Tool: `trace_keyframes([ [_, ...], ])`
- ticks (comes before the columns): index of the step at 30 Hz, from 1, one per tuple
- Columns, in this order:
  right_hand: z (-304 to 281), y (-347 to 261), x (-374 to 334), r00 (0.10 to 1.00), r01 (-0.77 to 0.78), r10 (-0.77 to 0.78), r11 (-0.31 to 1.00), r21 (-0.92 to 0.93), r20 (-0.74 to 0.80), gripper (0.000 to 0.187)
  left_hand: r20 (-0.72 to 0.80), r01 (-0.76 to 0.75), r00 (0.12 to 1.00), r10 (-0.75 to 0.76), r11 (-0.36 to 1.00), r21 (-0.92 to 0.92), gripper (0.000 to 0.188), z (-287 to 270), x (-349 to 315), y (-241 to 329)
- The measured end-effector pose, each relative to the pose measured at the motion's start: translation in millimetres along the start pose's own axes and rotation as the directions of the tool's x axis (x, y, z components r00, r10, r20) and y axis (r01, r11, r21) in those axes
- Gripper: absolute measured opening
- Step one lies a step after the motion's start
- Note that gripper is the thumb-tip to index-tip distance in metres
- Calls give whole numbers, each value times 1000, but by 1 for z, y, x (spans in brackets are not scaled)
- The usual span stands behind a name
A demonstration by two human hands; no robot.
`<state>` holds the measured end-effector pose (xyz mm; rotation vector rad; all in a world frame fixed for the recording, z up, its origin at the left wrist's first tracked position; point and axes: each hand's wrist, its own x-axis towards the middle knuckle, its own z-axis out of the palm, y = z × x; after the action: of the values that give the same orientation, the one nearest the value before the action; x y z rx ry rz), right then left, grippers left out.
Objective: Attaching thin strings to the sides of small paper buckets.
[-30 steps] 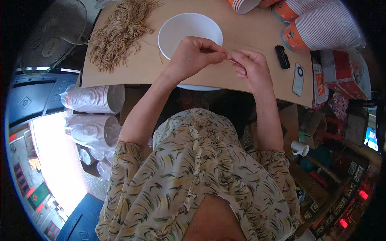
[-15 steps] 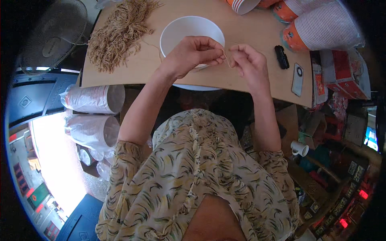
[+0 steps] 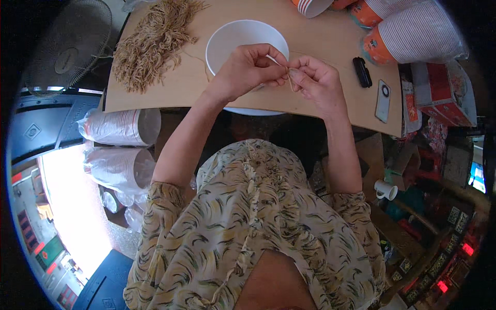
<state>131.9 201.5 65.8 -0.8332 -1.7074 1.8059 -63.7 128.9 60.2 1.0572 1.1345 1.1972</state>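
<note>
Our left hand (image 3: 247, 71) and right hand (image 3: 321, 85) pinch a thin tan strand (image 3: 290, 84) near the round white bowl (image 3: 238, 34) — under way, we judge; farther off, a tangled tan fibre heap (image 3: 154, 46) seems unworked. Our grip hides any knot, our left hand part of the bowl; the top edge crops the heap.

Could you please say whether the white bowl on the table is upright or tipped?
Upright: the bowl opens upward and is partly hidden by the left hand.

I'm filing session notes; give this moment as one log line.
left hand: pinching strand; right hand: pinching same strand; near: white bowl; left of bowl: strand pile; right of bowl: phone
</note>
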Motion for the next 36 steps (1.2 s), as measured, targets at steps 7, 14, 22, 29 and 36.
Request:
trace_keyframes([
  [7, -2, 1, -1, 998, -52, 50, 996, 73, 28, 9, 41, -39, 998, 39, 999, 3, 11, 1, -3, 1],
  [14, -2, 9, -4, 992, -123, 113, 939, 321, 51, 10, 52, -65, 996, 68, 997, -47, 11, -3, -1, -4],
  [22, 1, -1, -5, 1000, -27, 28, 993, 117, -9, 17, 48, -63, 997, 65, 997, -38, 12, -4, 0, -7],
  [29, 2, 4, -3, 997, 67, -66, 998, 14, -25, 13, 63, -29, 997, 32, 998, -55, 15, -3, -1, -2],
  [36, -1, 3, -3, 990, 78, -85, 995, -67, -110, 13, 42, -50, 998, 51, 998, -42, 27, -1, -3, 3],
])
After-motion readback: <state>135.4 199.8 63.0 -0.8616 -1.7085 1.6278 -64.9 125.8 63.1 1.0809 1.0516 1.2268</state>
